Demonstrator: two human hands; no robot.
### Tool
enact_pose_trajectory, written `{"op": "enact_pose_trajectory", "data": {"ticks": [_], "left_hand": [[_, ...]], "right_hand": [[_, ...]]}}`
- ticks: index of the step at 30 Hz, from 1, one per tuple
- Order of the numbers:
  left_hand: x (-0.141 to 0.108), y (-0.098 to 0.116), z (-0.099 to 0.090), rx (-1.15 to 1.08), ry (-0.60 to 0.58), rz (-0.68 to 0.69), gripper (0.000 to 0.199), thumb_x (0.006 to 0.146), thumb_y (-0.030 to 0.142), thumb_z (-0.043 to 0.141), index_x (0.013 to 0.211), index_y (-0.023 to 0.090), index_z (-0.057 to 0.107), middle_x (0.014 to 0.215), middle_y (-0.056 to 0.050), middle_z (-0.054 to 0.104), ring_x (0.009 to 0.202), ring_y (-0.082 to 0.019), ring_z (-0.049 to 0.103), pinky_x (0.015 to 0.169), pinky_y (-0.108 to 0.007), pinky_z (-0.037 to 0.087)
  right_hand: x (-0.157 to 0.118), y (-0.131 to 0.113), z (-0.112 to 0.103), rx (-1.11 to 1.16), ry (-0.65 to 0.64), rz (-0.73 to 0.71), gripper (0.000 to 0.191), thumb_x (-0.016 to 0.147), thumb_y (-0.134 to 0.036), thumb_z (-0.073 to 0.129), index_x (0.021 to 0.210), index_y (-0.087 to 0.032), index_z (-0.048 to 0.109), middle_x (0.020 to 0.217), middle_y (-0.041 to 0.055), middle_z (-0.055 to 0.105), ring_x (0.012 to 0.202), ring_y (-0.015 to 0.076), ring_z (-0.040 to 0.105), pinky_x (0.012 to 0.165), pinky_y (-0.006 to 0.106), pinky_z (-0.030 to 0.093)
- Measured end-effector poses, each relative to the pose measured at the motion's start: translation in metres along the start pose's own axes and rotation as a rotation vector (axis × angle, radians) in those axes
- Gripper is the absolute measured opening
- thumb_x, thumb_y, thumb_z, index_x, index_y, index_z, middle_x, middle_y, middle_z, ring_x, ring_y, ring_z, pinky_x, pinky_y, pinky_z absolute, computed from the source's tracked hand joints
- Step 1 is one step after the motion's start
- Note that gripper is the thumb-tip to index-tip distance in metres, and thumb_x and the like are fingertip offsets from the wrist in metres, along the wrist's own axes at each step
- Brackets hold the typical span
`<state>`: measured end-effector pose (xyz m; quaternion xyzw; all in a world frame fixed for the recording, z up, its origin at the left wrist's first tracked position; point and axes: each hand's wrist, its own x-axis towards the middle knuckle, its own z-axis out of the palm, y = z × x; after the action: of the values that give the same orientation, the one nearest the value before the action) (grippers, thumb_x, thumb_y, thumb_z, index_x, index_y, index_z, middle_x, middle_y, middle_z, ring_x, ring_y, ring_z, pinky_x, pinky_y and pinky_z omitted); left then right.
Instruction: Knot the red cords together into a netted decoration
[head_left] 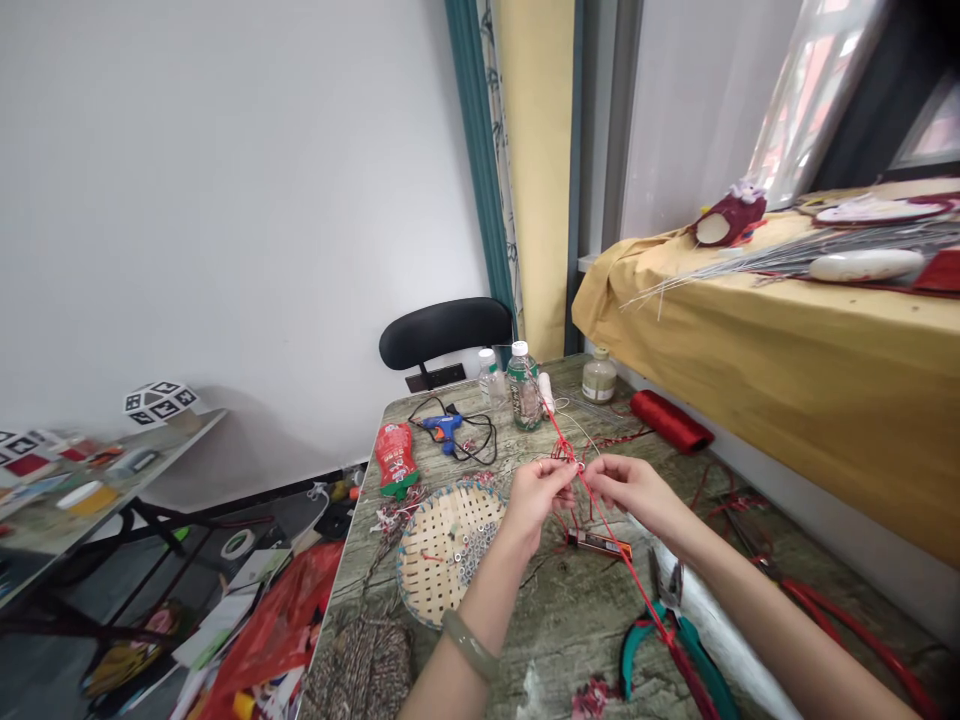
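A red cord (pixel 619 543) runs taut and slanting across the table, from near the bottles down to the teal-handled pliers (pixel 637 650). My left hand (pixel 541 492) pinches the cord and its knotted part at the middle. Close beside it on the right, my right hand (pixel 626 484) has its thumb and fingers pressed together at the cord, by a small pale ring-like piece. A thin white thread rises from near the fingers. To the left of my left hand lies a round woven basket (pixel 427 560) holding many small metal nuts (pixel 476 550).
Behind the hands stand bottles (pixel 523 390) and a jar (pixel 599 378). A blue glue gun (pixel 444 430), a red pouch (pixel 395 456) and yarn (pixel 364 665) lie left. At right are a red roll (pixel 671 420) and red-handled pliers (pixel 817 605). A black chair (pixel 446 332) stands beyond.
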<state>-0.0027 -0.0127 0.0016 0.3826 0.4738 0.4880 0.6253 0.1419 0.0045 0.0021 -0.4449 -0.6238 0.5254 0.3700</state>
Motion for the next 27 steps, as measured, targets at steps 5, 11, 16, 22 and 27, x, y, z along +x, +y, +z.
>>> {"op": "enact_pose_trajectory", "data": {"ticks": [5, 11, 16, 22, 27], "left_hand": [[0.004, -0.005, -0.004, -0.040, -0.031, 0.046, 0.027, 0.057, 0.032, 0.068, 0.071, 0.011, 0.063, 0.054, 0.001, 0.052, 0.050, -0.007, 0.046, 0.053, -0.022, 0.041], [0.007, -0.005, -0.006, -0.050, -0.083, 0.068, 0.025, 0.058, 0.032, 0.067, 0.072, 0.011, 0.063, 0.056, 0.001, 0.053, 0.051, -0.007, 0.045, 0.055, -0.023, 0.040], [0.008, -0.005, -0.007, -0.057, -0.125, 0.085, 0.024, 0.061, 0.030, 0.065, 0.074, 0.011, 0.063, 0.059, 0.000, 0.052, 0.053, -0.007, 0.045, 0.056, -0.022, 0.039], [0.010, -0.004, -0.007, -0.037, -0.172, 0.105, 0.023, 0.063, 0.030, 0.063, 0.076, 0.011, 0.062, 0.061, -0.001, 0.053, 0.054, -0.007, 0.044, 0.054, -0.021, 0.037], [0.012, -0.003, -0.009, -0.006, -0.170, 0.104, 0.024, 0.063, 0.030, 0.064, 0.077, 0.010, 0.063, 0.062, -0.001, 0.052, 0.055, -0.008, 0.044, 0.054, -0.022, 0.038]], "right_hand": [[0.007, 0.005, -0.006, 0.118, 0.136, -0.096, 0.015, 0.074, -0.030, 0.051, 0.079, -0.018, 0.059, 0.082, 0.0018, 0.059, 0.082, 0.0148, 0.052, 0.073, 0.023, 0.038], [0.015, 0.012, -0.005, 0.233, -0.037, -0.052, 0.031, 0.077, -0.043, 0.046, 0.070, -0.016, 0.059, 0.067, 0.0011, 0.057, 0.068, 0.0132, 0.052, 0.072, 0.026, 0.039], [0.013, 0.008, -0.008, 0.319, -0.062, 0.052, 0.032, 0.077, -0.046, 0.046, 0.069, -0.016, 0.054, 0.054, -0.0035, 0.049, 0.048, 0.0078, 0.044, 0.049, 0.020, 0.035], [0.017, -0.001, -0.009, 0.284, -0.233, 0.102, 0.044, 0.078, -0.052, 0.039, 0.067, -0.013, 0.055, 0.059, 0.0026, 0.057, 0.049, 0.0084, 0.048, 0.049, 0.021, 0.036], [0.021, 0.001, -0.016, 0.250, -0.267, 0.037, 0.032, 0.074, -0.045, 0.052, 0.064, -0.014, 0.054, 0.056, -0.0022, 0.051, 0.047, 0.0050, 0.041, 0.045, 0.017, 0.029]]}}
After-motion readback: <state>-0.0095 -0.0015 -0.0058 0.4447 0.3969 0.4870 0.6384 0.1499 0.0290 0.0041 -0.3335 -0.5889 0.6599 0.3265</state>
